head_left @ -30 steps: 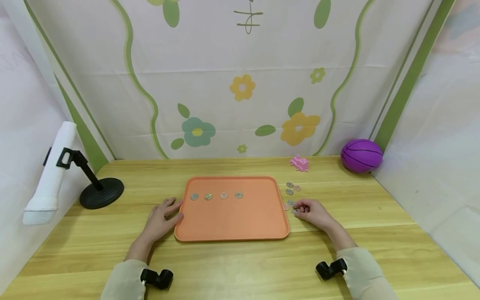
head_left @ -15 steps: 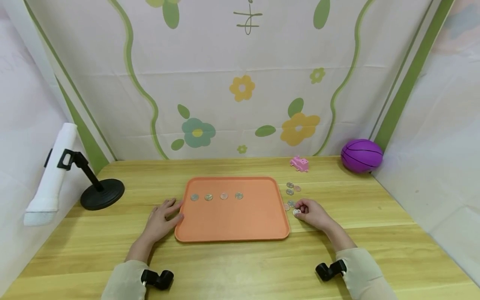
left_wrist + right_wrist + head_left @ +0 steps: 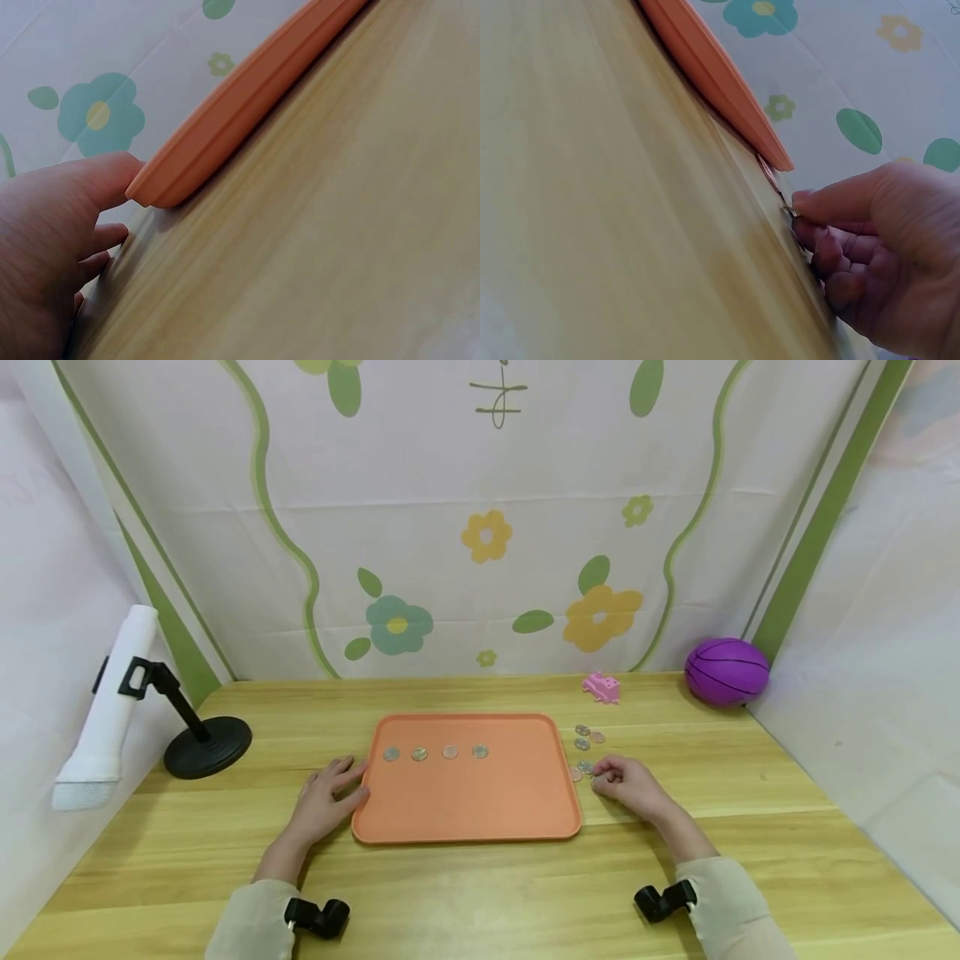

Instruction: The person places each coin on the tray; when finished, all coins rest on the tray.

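An orange tray (image 3: pixel 465 802) lies on the table with a row of several coins (image 3: pixel 419 753) across its upper left part. My left hand (image 3: pixel 322 806) rests at the tray's left edge, fingers spread, thumb touching the rim. Beyond the tray's right edge my right hand (image 3: pixel 630 787) pinches a silver coin (image 3: pixel 791 212) between thumb and forefinger, low at the tabletop; the fingers partly hide it. Close by on the wood are a copper coin (image 3: pixel 575 774) beside the tray and a silver coin (image 3: pixel 586 767). Farther back sit more coins (image 3: pixel 582 743), silver and copper.
A white microphone (image 3: pixel 105 702) on a black stand (image 3: pixel 207 747) is at the left. Toward the back right are a small pink toy (image 3: pixel 602 687) and a purple ball (image 3: pixel 726 672). A flowered cloth (image 3: pixel 420 468) hangs behind the wooden table (image 3: pixel 480 893).
The coin under my right fingertips has shifted slightly right and is now mostly covered by them. My left hand and the tray have stayed in place.
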`<state>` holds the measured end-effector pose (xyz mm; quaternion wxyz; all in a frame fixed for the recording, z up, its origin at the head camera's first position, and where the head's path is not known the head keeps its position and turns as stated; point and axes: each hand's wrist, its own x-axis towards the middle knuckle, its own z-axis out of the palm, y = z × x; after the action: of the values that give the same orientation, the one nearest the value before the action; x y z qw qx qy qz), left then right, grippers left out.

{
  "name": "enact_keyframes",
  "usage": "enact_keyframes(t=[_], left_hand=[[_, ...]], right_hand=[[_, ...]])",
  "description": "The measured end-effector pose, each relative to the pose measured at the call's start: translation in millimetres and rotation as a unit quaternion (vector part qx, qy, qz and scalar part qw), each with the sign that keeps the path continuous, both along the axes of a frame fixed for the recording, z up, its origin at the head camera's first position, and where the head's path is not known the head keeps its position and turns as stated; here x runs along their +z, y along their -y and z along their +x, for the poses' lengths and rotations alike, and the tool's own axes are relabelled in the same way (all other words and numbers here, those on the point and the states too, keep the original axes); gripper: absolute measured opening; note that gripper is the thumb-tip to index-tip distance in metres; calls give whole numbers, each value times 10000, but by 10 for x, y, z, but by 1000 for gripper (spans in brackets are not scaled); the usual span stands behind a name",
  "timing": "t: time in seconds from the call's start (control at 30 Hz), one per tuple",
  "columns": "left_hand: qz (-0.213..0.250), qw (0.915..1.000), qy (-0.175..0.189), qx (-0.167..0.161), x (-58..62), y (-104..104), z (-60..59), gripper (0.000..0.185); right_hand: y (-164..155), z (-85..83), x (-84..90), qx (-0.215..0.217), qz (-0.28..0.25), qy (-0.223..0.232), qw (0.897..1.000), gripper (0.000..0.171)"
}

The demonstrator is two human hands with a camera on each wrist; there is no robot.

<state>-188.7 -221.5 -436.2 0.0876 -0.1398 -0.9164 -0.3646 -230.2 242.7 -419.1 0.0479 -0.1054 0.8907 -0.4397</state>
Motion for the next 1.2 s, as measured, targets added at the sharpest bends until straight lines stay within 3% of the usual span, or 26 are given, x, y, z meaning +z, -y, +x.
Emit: enact_keyframes(t=[0.13,0.3,0.57,0.73,1.2], left_hand=[[-6,10000,14,-3,-3,6,-4,48],[-9,10000,80,19,-1,13,-6,48],[0,9998,173,30,5,12,-1,49],[-11,9999,166,39,0,8,-2,49],[30,9999,155,8,27,-2,13,49]], right_hand=[[-13,-19,71,-118,-641,395,9971,29],[46,-59,199,-83,-1379,518,9891,37],[311,-192,290,-171,-1942,682,9784,40],[566,-224,353,-8,-2276,887,9697,40],[1077,-364,164,-629,-2619,1306,9541,34]])
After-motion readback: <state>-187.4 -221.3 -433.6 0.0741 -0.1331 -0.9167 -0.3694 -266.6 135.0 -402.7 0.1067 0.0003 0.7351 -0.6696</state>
